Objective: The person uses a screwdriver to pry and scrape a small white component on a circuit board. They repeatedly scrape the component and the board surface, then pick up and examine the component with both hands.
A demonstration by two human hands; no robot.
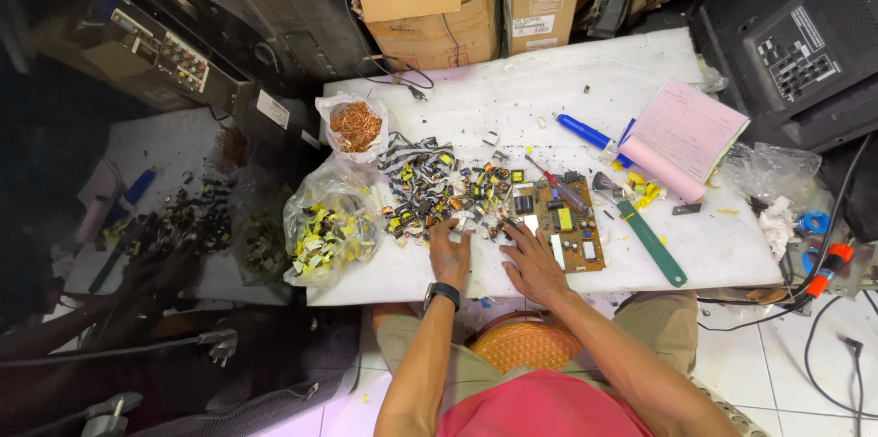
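Your left hand (450, 254): palm down on the white table (512, 99), fingers loosely spread and reaching into the pile of small transformers and coils (448, 190); whether anything is pinched under the fingertips cannot be told. A black watch sits on that wrist.

Your right hand (530, 263): flat, open, fingers splayed, tips touching the near left edge of the circuit board (569, 222); nothing gripped.

Circuit board: tan, oblong, lying flat just right of the pile, long axis running away from you and leaning slightly left at the far end.

Green-handled tool (649, 240): right of the board, handle pointing toward the near right table corner.

Clear bag of yellow scraps (325, 227): left of the pile.

Bag of copper wire (355, 124): beyond it.

Pink paper pad (686, 131): far right.

Blue-handled tool (585, 133): just beside the pad.
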